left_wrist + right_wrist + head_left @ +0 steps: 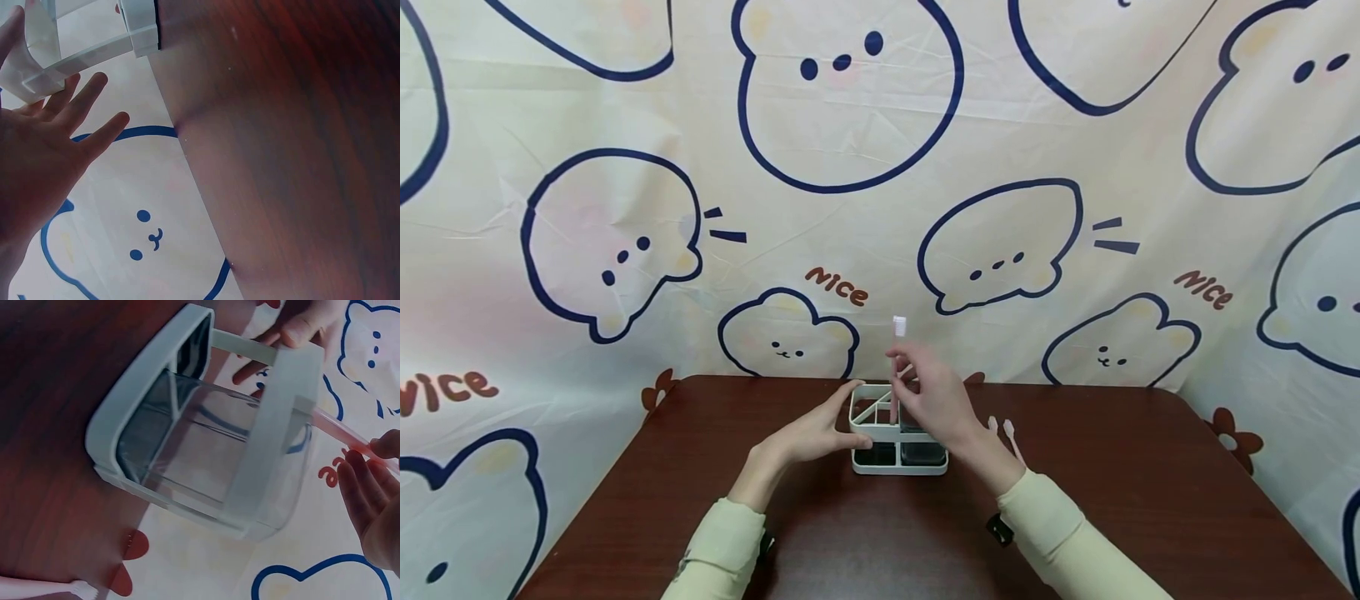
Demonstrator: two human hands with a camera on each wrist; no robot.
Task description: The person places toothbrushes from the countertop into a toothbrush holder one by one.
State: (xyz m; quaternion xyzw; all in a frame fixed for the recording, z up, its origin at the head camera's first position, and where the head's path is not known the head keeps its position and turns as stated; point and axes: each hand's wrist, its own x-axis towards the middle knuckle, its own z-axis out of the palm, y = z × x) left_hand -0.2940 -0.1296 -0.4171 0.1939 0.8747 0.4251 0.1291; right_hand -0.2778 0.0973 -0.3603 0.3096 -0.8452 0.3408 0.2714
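A white toothbrush holder stands on the table, with a divided top rack and a lower base. My left hand holds its left side, thumb at the front bar and fingers behind. My right hand pinches a pink toothbrush by its handle, bristles up. The handle's lower part reaches into the rack, as the right wrist view also shows with the pink handle at the rack's top. A clear cup sits in the holder's right side.
Two more toothbrushes lie on the table to the right, partly behind my right forearm. Behind the table's far edge hangs a patterned cloth printed with cartoon animals.
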